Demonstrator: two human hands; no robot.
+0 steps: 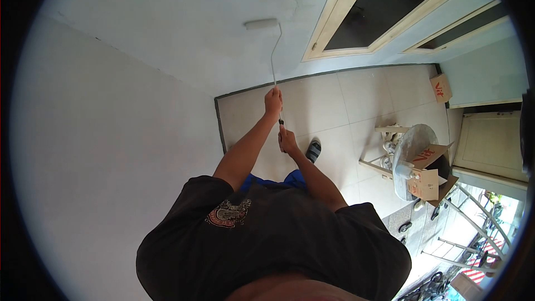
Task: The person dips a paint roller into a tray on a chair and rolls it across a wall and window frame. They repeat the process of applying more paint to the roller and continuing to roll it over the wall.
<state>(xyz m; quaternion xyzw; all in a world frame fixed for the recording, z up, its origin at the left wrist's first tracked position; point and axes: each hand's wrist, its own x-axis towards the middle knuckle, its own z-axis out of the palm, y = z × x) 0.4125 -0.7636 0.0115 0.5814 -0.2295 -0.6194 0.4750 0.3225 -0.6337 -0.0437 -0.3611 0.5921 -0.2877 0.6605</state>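
Note:
A white paint roller (262, 24) lies against the pale wall (184, 5), to the left of a window frame. Its thin metal rod bends down to my hands. My left hand (273, 102) is wrapped round the rod, higher up. Lower down, my right hand (287, 139) is closed on the roller's dark-topped handle. Both arms reach forward over the tiled floor.
A cream-framed window (362, 22) is at the upper right. A round table (402, 161) bears an open cardboard box (426, 184); another box (441, 88) stands by the far corner. A metal ladder (473, 220) and sandals (405, 227) are at the lower right.

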